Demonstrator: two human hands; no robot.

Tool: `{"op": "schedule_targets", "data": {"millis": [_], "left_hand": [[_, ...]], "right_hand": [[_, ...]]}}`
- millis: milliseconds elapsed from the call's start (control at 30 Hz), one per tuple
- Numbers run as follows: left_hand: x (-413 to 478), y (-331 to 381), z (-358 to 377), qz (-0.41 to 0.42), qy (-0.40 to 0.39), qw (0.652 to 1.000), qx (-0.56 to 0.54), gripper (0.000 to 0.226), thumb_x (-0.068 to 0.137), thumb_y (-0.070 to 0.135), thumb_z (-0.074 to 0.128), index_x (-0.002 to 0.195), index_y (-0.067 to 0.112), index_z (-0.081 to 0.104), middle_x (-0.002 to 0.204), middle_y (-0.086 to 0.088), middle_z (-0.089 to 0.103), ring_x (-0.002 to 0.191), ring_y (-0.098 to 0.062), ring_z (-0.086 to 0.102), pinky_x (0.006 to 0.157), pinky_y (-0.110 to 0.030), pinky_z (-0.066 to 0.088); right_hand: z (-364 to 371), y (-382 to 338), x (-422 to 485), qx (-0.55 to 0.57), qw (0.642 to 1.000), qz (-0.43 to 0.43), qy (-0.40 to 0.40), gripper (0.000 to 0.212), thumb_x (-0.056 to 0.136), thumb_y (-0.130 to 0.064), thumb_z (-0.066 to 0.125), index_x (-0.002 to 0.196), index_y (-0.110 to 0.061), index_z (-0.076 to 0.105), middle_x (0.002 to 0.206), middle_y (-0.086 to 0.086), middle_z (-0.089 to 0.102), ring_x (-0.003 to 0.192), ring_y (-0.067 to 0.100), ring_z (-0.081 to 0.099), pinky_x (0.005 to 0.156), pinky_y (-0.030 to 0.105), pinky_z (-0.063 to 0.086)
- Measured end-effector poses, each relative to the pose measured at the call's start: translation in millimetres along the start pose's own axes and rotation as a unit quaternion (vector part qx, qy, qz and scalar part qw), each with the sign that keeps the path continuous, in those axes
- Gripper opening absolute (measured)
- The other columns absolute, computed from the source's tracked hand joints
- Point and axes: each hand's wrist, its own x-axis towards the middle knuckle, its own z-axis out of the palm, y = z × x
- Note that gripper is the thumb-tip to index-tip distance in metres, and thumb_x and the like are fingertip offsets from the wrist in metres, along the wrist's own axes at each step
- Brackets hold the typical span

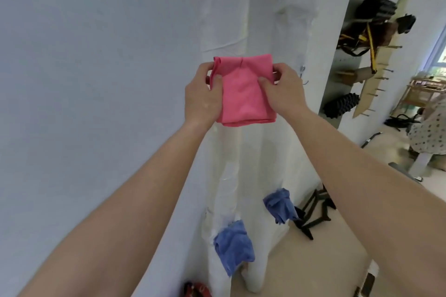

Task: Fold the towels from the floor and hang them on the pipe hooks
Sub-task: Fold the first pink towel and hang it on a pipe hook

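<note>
- Gripping the folded pink towel (243,90) at its upper corners, left hand (203,96) and right hand (284,90) clamp fingers (218,81) on it.
- 2 blue towels (233,247) hang below.

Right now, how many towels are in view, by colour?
Pink towel: 1, held by left hand and right hand.
Blue: 2, the lower blue towel and the upper blue towel, both hung.
Total: 3. Red thing at bottom edge: cannot tell.
</note>
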Motion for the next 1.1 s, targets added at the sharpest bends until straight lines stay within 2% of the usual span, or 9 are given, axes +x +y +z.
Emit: {"op": "schedule_targets", "data": {"millis": [133,233,300,400,600,767,867,1000,1100], "left_hand": [[10.2,-24.1,8.0,-0.064,-0.019,0.997,0.039,0.018,0.089,0.017,0.055,0.104,0.023,0.064,0.076,0.011,0.061,0.07,-0.002,0.059,0.065,-0.006,0.042],[-6.5,-51.9,12.8,-0.177,-0.031,0.982,-0.051,0.011,0.084,0.017,0.06,0.094,0.023,0.063,0.08,-0.01,0.07,0.076,-0.029,0.071,0.066,-0.038,0.061],[-18.3,-57.6,16.3,-0.221,-0.033,0.969,-0.107,0.011,0.087,0.009,0.061,0.095,0.017,0.061,0.083,-0.019,0.07,0.081,-0.039,0.071,0.062,-0.043,0.062],[-21.0,-57.5,19.1,-0.233,-0.042,0.965,-0.117,0.013,0.088,0.01,0.064,0.099,0.016,0.059,0.085,-0.015,0.072,0.08,-0.037,0.072,0.068,-0.049,0.062],[-12.9,-56.1,12.5,-0.03,0.022,0.997,0.063,0.031,0.075,0.011,0.074,0.096,0.027,0.057,0.097,0.007,0.063,0.084,-0.013,0.063,0.078,-0.04,0.054],[-14.2,-49.6,11.0,0.155,-0.037,0.971,0.176,0.043,0.082,0.012,0.047,0.119,0.025,0.066,0.119,0.006,0.058,0.102,-0.012,0.059,0.082,-0.03,0.052],[-12.7,-46.5,8.8,0.157,-0.072,0.971,0.168,0.044,0.086,0.031,0.039,0.116,0.027,0.072,0.116,0.014,0.061,0.1,-0.001,0.055,0.081,-0.013,0.042],[-9.1,-54.1,4.7,0.13,-0.115,0.97,0.172,0.04,0.084,0.003,0.055,0.113,0.024,0.074,0.109,0.005,0.067,0.092,-0.013,0.063,0.085,-0.032,0.052],[-12.3,-48.5,6.0,0.062,-0.141,0.971,0.182,0.031,0.087,0.02,0.054,0.109,0.028,0.074,0.104,0.006,0.067,0.091,-0.015,0.062,0.085,-0.038,0.052]], "right_hand": [[9.3,26.1,32.1,-0.015,0.996,0.039,-0.073,0.028,0.081,-0.025,0.075,0.106,-0.019,0.063,0.09,-0.004,0.064,0.09,0.019,0.064,0.077,0.026,0.044],[26.3,53.8,25.6,0.032,0.988,0.076,-0.131,0.026,0.077,-0.019,0.079,0.088,-0.025,0.056,0.08,-0.001,0.068,0.08,0.025,0.069,0.077,0.04,0.057],[32.6,63.0,18.5,0.096,0.983,0.085,-0.13,0.033,0.076,-0.014,0.078,0.094,-0.023,0.052,0.082,0.003,0.069,0.075,0.03,0.07,0.073,0.047,0.06],[30.2,62.7,12.2,0.112,0.991,0.007,-0.072,0.046,0.076,-0.015,0.076,0.107,-0.027,0.045,0.091,-0.008,0.066,0.07,0.022,0.067,0.063,0.037,0.056],[31.1,59.6,8.4,0.033,0.989,-0.111,-0.088,0.034,0.093,-0.033,0.055,0.125,-0.027,0.065,0.123,-0.008,0.067,0.112,0.009,0.061,0.095,0.035,0.05],[29.6,56.9,14.6,-0.015,0.988,-0.099,-0.118,0.041,0.1,-0.046,0.045,0.094,-0.018,0.074,0.09,0.002,0.072,0.09,0.024,0.064,0.079,0.035,0.046],[23.7,45.7,20.9,-0.007,0.989,-0.068,-0.132,0.045,0.097,-0.047,0.055,0.082,-0.01,0.075,0.078,0.01,0.071,0.077,0.025,0.062,0.07,0.034,0.045],[23.6,29.8,33.3,-0.024,0.982,0.014,-0.187,0.04,0.087,-0.039,0.068,0.071,-0.003,0.07,0.06,0.006,0.054,0.059,0.016,0.046,0.054,0.028,0.037],[24.2,29.5,32.9,0.019,0.967,0.091,-0.238,0.043,0.086,-0.032,0.07,0.053,-0.013,0.05,0.048,0.0,0.04,0.046,0.014,0.038,0.041,0.019,0.032]]}}
